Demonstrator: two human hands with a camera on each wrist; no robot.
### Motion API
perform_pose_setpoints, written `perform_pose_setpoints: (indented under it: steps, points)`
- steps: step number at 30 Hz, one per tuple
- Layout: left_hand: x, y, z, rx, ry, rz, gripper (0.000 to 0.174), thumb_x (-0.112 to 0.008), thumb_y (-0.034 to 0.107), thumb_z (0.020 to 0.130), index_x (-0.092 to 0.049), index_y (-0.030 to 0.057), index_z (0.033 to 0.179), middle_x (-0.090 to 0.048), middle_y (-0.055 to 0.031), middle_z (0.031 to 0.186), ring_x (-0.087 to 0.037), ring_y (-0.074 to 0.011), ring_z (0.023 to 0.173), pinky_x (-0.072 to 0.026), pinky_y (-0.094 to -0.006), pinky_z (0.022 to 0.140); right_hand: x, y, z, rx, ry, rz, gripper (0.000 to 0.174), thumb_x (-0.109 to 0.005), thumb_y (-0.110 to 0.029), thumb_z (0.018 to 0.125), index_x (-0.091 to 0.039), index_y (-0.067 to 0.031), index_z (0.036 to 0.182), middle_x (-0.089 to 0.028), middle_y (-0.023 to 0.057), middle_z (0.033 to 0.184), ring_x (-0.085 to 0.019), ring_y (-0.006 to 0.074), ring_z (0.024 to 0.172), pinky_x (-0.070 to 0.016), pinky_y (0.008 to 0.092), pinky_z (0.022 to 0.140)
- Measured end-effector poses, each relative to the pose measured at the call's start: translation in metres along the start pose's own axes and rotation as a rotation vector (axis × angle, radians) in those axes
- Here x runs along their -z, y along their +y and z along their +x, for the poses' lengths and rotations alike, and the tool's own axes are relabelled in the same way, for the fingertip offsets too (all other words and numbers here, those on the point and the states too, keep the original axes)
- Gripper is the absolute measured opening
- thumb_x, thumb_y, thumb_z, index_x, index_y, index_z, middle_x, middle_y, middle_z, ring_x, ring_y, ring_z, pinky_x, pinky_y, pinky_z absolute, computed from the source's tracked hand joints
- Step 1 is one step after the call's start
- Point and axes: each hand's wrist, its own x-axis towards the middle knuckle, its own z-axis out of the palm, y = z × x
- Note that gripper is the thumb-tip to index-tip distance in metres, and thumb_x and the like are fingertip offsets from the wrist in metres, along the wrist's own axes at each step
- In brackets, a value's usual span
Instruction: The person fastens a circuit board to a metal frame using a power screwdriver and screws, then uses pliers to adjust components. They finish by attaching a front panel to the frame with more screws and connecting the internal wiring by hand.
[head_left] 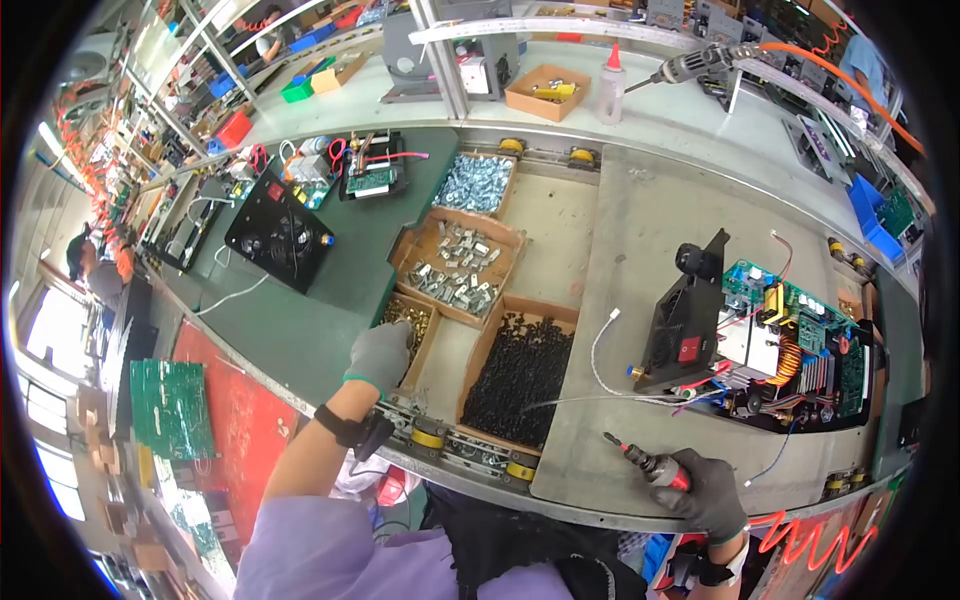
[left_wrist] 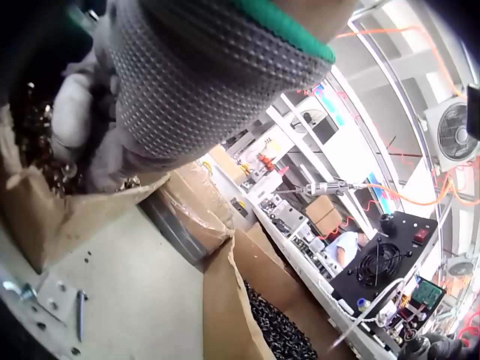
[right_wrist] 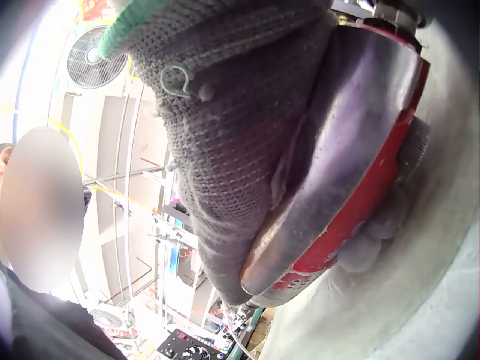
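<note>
My gloved left hand reaches down into a small cardboard box of brass-coloured screws. In the left wrist view its bent fingers dip among the screws; I cannot tell whether they pinch any. At the table's front right, my gloved right hand grips a red and silver power screwdriver, its bit pointing left and away from me. The right wrist view has the screwdriver's body lying along the palm, with fingertips curled round its far side.
Beside the left hand are boxes of black screws, metal brackets and silvery parts. An opened device with circuit boards sits on the right, trailing wires. A black fan panel lies at left. Another driver hangs on an orange hose.
</note>
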Motion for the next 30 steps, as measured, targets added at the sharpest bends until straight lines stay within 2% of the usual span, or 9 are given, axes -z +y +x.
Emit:
perform_pose_setpoints:
  steps: [5, 8, 9, 11, 14, 17, 18, 23, 30]
  points:
    - [0.013, -0.004, -0.010, -0.020, 0.173, -0.157, 0.013, -0.059, 0.013, 0.084, -0.065, 0.0080, 0.094, -0.069, -0.0152, 0.092, -0.067, -0.0327, 0.087, -0.0526, -0.0425, 0.076, -0.003, 0.008, -0.003, -0.010, 0.005, -0.035, 0.045, -0.081, -0.041, 0.065, -0.066, -0.0061, 0.089, -0.061, 0.0133, 0.066, -0.062, 0.0337, 0.059, -0.0480, 0.0417, 0.055]
    - [0.023, -0.004, -0.023, 0.055, 0.061, -0.946, 0.018, -0.061, 0.016, 0.087, -0.064, 0.0033, 0.099, -0.064, -0.0076, 0.078, -0.060, -0.0130, 0.064, -0.0472, -0.0236, 0.062, -0.003, 0.006, -0.004, -0.022, 0.005, -0.032, 0.048, -0.080, -0.045, 0.065, -0.066, -0.0056, 0.091, -0.062, 0.0145, 0.068, -0.062, 0.0354, 0.061, -0.0480, 0.0423, 0.056]
    - [0.027, -0.001, -0.026, 0.071, 0.049, -0.950, 0.018, -0.061, 0.016, 0.087, -0.064, 0.0033, 0.099, -0.064, -0.0076, 0.078, -0.060, -0.0130, 0.064, -0.0472, -0.0236, 0.062, -0.002, 0.006, -0.004, -0.025, -0.014, -0.032, 0.048, -0.080, -0.045, 0.065, -0.066, -0.0056, 0.091, -0.062, 0.0145, 0.068, -0.062, 0.0354, 0.061, -0.0480, 0.0423, 0.056]
    - [0.027, 0.003, -0.032, -0.075, -0.141, -1.702, 0.022, -0.063, 0.014, 0.087, -0.060, 0.0030, 0.105, -0.058, -0.0037, 0.076, -0.051, -0.0093, 0.062, -0.0412, -0.0213, 0.056, -0.003, 0.002, -0.003, -0.056, 0.008, 0.050, 0.053, -0.077, -0.049, 0.068, -0.067, -0.0040, 0.094, -0.064, 0.0162, 0.071, -0.063, 0.0370, 0.064, -0.0487, 0.0426, 0.058]
    - [0.009, 0.026, -0.030, -0.319, -0.476, -2.350, 0.024, -0.062, 0.011, 0.089, -0.053, 0.0071, 0.110, -0.049, -0.0036, 0.084, -0.043, -0.0081, 0.067, -0.0364, -0.0189, 0.055, -0.001, -0.005, -0.001, -0.134, -0.038, 0.113, 0.060, -0.074, -0.054, 0.072, -0.066, -0.0010, 0.100, -0.065, 0.0171, 0.074, -0.066, 0.0338, 0.069, -0.0497, 0.0401, 0.063]
    - [0.000, 0.061, -0.032, -0.411, -0.783, -2.429, 0.026, -0.062, 0.013, 0.089, -0.052, 0.0075, 0.113, -0.054, -0.0055, 0.090, -0.045, -0.0079, 0.067, -0.0365, -0.0182, 0.053, -0.006, -0.002, -0.005, -0.169, -0.008, 0.140, 0.062, -0.073, -0.055, 0.073, -0.065, 0.0003, 0.101, -0.065, 0.0148, 0.076, -0.066, 0.0283, 0.069, -0.0493, 0.0379, 0.064]
    - [0.002, 0.078, -0.038, -0.323, -0.774, -2.362, 0.025, -0.063, 0.012, 0.088, -0.053, 0.0075, 0.111, -0.055, -0.0071, 0.091, -0.044, -0.0083, 0.065, -0.0373, -0.0178, 0.051, -0.008, 0.000, -0.008, -0.175, 0.014, 0.150, 0.063, -0.073, -0.054, 0.073, -0.064, 0.0005, 0.103, -0.066, 0.0134, 0.077, -0.065, 0.0255, 0.069, -0.0495, 0.0369, 0.064]
    - [-0.010, 0.144, -0.061, -0.307, -0.993, -2.007, 0.024, -0.064, 0.013, 0.087, -0.057, 0.0062, 0.109, -0.060, -0.0091, 0.085, -0.048, -0.0103, 0.063, -0.0362, -0.0214, 0.049, -0.023, -0.027, -0.019, -0.227, 0.138, 0.322, 0.053, -0.078, -0.040, 0.074, -0.062, -0.0029, 0.109, -0.066, 0.0160, 0.075, -0.067, 0.0332, 0.069, -0.0504, 0.0382, 0.063]
    - [-0.002, 0.174, -0.081, -0.290, -0.964, -1.833, 0.019, -0.062, 0.016, 0.089, -0.057, 0.0046, 0.103, -0.061, -0.0066, 0.086, -0.056, -0.0112, 0.068, -0.0419, -0.0230, 0.056, -0.028, -0.043, -0.020, -0.202, 0.171, 0.144, 0.047, -0.080, -0.033, 0.072, -0.062, -0.0067, 0.106, -0.065, 0.0136, 0.073, -0.064, 0.0350, 0.067, -0.0494, 0.0421, 0.061]
